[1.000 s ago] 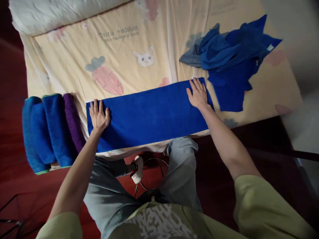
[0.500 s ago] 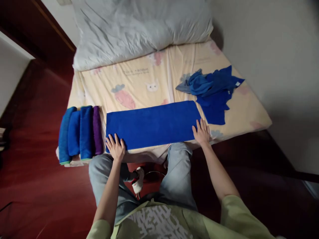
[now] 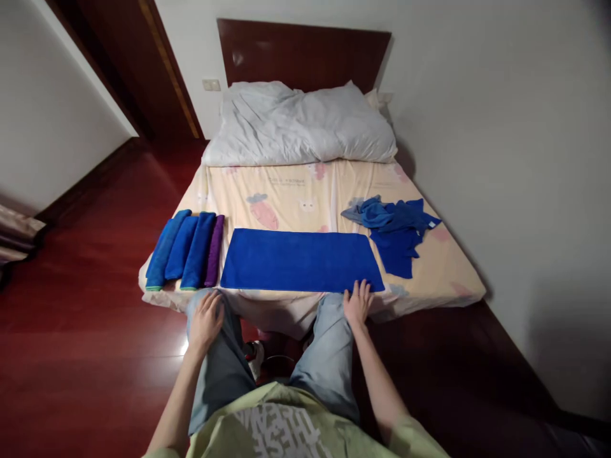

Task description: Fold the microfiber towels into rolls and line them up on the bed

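Observation:
A blue towel (image 3: 300, 261) lies flat as a long rectangle near the front edge of the bed. My right hand (image 3: 358, 304) is at its near right corner, fingers spread and fingertips over the cloth. On my left knee rests my left hand (image 3: 206, 318), its fingers stretched out and nothing in it. Left of the flat towel, several rolled towels lie side by side: blue ones (image 3: 198, 251) and a purple one (image 3: 214, 251). To the right is a crumpled heap of blue cloths (image 3: 398, 229).
The bed's patterned sheet (image 3: 286, 207) spreads under the towels. A grey-white quilt (image 3: 300, 127) is bunched against the dark headboard (image 3: 305, 54). A wall (image 3: 515, 159) runs along the right side. Red floor (image 3: 95, 254) lies to the left, with a brown door (image 3: 124, 63) beyond.
My left hand has left the towel's near left corner and come back onto my knee. The right hand stays by the right corner. The camera view has tilted up, showing the headboard.

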`<state>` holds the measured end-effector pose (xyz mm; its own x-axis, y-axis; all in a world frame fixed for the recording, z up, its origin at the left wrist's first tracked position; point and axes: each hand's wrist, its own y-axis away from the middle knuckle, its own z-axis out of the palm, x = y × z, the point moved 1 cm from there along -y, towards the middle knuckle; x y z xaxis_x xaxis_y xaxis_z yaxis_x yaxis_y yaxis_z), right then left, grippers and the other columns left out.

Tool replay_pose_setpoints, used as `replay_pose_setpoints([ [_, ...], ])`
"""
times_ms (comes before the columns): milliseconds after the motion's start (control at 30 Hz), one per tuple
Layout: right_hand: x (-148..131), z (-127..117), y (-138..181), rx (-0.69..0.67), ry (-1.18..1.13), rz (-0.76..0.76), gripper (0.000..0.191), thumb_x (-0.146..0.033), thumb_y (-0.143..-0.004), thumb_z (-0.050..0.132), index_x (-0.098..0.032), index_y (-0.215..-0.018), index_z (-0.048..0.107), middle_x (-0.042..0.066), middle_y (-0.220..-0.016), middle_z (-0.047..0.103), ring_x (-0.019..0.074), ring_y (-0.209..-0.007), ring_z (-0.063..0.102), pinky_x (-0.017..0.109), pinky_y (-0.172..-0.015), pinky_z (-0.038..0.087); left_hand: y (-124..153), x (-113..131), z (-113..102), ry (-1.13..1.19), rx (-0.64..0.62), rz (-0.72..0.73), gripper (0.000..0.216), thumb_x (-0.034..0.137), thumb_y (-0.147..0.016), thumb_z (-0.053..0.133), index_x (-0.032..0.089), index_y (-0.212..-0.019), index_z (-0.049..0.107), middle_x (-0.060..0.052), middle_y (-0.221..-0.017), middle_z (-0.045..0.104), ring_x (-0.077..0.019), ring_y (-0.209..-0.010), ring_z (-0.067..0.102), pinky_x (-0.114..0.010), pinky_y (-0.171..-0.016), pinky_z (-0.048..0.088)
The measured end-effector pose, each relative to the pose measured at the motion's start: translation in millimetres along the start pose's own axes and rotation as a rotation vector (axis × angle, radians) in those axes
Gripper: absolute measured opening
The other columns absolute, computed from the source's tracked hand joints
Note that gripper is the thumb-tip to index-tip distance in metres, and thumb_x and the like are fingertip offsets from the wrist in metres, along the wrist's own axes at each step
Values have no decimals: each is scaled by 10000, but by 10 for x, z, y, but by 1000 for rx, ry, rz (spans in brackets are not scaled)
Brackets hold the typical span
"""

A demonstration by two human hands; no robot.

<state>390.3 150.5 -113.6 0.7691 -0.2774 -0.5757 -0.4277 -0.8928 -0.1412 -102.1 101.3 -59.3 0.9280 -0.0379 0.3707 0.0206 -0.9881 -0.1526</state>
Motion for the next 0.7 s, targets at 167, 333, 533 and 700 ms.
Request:
replay_pose_setpoints([
  [167, -431, 82, 924, -242, -149, -117, 363, -356, -867, 540, -280, -1168, 728, 62, -1572, 489, 339, -1562, 228, 607, -1275, 93, 772, 46, -134, -21, 97, -140, 604, 384, -973, 459, 237, -1558, 437, -74, -1685, 267, -320, -1584, 137, -544, -1257, 281],
  [333, -598, 13, 993, -270, -317, -33, 187, -233, -793, 672, -277, -953, 758, 36, -1481, 589, 334, -1576, 143, 608, -1263, 51, 776, 178, -41, -59, 114, -212, 654, 385, -947, 526, 265, -1579, 407, -79, -1706, 194, -370, -1574, 136, -586, -1243, 266],
  [533, -728, 325, 839, -194, -544, 146, 139, -361, -826, 634, -313, -928, 715, -14, -1154, 758, 326, -1346, 523, 522, -1164, 370, 704, 173, -18, -44, 117, -179, 630, 403, -957, 512, 254, -1564, 434, -76, -1711, 175, -378, -1565, 153, -583, -1240, 263],
  [700, -971, 735, 890, -352, -1313, 527, 350, -427, -803, 675, -270, -1113, 631, -13, -889, 761, 228, -790, 729, 391, -775, 590, 734, 208, -54, -65, 129, -184, 650, 381, -938, 527, 291, -1573, 419, -54, -1703, 209, -365, -1558, 183, -562, -1245, 272],
])
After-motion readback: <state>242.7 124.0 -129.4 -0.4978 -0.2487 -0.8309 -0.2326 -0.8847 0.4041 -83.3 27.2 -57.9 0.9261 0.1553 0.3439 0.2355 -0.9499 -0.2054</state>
